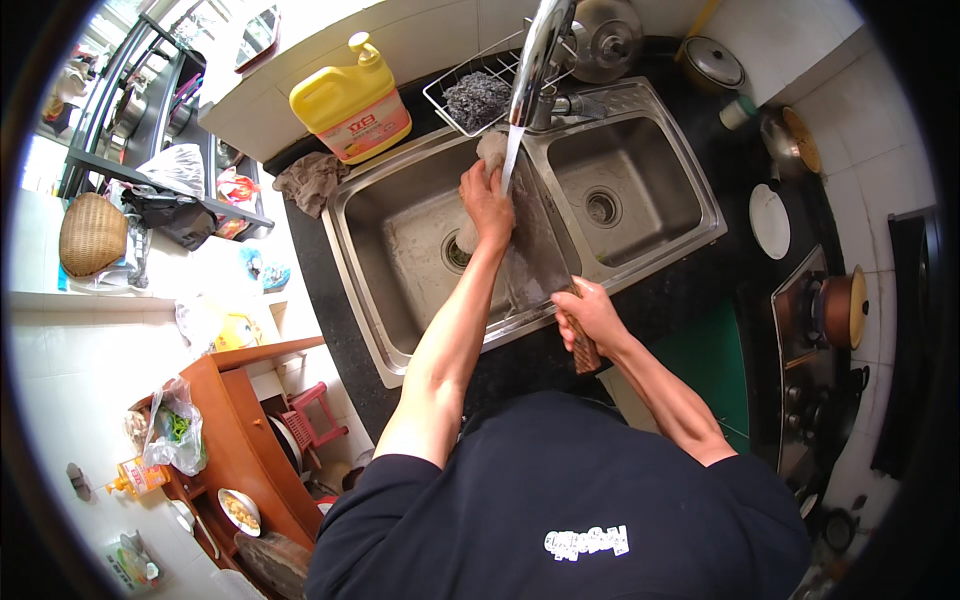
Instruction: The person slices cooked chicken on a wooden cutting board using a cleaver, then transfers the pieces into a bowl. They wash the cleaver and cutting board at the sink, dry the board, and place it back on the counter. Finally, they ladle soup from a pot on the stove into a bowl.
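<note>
My right hand [594, 316] grips the patterned handle [584, 352] of a cleaver. Its broad, wet metal blade [536, 247] slants over the divider of a double-bowl stainless steel sink [397, 217]. A pale, fluffy scrubbing pad, perhaps a loofah [491, 146], is in my left hand [487, 204], held against the far part of the blade. Some of the pad shows on both sides of the hand; the rest is hidden beneath it. From the chrome faucet [538, 67], water [512, 157] runs down beside my left fingers onto the blade.
Behind the sink stand a yellow detergent jug [351, 101] and a wire rack [442, 105] with a grey scrubber [477, 100]. A crumpled rag [309, 182] lies at the left rim. On the right are a white plate [769, 221] and a brown pot [840, 311] on the stove.
</note>
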The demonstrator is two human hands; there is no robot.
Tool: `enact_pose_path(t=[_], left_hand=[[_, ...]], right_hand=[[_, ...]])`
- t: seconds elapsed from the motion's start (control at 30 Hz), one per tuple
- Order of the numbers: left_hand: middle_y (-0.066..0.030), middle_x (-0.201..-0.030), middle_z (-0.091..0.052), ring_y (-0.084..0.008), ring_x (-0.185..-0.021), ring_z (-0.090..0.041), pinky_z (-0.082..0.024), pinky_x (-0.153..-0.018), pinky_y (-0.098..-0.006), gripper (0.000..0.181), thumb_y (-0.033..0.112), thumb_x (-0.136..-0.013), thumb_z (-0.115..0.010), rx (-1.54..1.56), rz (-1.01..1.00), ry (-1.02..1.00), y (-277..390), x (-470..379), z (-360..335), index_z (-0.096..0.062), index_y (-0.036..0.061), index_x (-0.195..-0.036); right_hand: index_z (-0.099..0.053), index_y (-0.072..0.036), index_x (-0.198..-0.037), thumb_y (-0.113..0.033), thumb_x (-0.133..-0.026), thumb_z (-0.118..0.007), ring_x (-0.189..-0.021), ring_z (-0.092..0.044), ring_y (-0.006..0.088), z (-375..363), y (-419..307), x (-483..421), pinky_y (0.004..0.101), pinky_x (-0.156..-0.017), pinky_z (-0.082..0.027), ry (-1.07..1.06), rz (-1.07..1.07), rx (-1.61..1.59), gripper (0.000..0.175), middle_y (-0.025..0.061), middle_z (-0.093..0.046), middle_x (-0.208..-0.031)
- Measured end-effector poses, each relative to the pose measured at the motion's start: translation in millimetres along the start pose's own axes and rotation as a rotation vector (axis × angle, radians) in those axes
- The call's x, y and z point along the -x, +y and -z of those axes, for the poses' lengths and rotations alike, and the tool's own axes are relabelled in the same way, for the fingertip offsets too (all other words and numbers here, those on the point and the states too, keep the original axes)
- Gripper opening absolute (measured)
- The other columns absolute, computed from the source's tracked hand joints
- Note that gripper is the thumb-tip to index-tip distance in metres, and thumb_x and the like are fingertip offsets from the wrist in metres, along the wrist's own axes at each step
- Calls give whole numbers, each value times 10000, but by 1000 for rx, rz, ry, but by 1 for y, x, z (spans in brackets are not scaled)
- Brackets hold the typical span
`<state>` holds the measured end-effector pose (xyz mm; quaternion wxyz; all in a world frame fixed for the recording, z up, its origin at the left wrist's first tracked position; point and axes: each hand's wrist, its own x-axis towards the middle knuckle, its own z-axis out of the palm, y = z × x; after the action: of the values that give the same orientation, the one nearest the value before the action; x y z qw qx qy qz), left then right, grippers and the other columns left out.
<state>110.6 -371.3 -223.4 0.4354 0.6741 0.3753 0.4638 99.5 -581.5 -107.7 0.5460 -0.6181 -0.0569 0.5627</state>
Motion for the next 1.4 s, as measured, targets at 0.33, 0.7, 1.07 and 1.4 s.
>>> enact_pose_path(t=[0.33,0.7,1.07,1.4], left_hand=[[-148,-699,-579,-207,-647,-503,-422,-623,-380,348,232,-920,-454,230,466,-9,2,5,4,-540,-50,-735],[-50,-767,-574,-139,-679,-506,-416,-581,-303,76,29,-823,-519,37,784,-97,-87,58,41,-578,-10,-852],[-193,-1148,-574,-351,-1064,-544,-449,-894,-403,435,153,-776,-573,-442,213,-500,-25,88,137,-529,54,-1197],[-154,-964,-635,-343,-909,-599,-482,-824,-393,353,13,-732,-566,-691,-88,669,-17,209,457,-608,75,-1076]], right_hand=[[-563,-32,-1020,-210,-805,-615,-550,-611,342,146,30,34,395,-483,-479,903,721,933,284,168,-618,-649],[-483,-140,-1162,-367,-863,-520,-780,-612,422,314,32,-4,529,-660,-468,1209,179,1401,378,196,-651,-853],[-498,-155,-1191,-451,-881,-477,-858,-607,410,349,30,-16,524,-695,-464,1080,111,1550,429,170,-650,-943],[-536,-16,-1187,-27,-782,-504,-1086,-490,321,190,50,-44,416,-954,-351,596,1172,1527,407,160,-559,-1126]])
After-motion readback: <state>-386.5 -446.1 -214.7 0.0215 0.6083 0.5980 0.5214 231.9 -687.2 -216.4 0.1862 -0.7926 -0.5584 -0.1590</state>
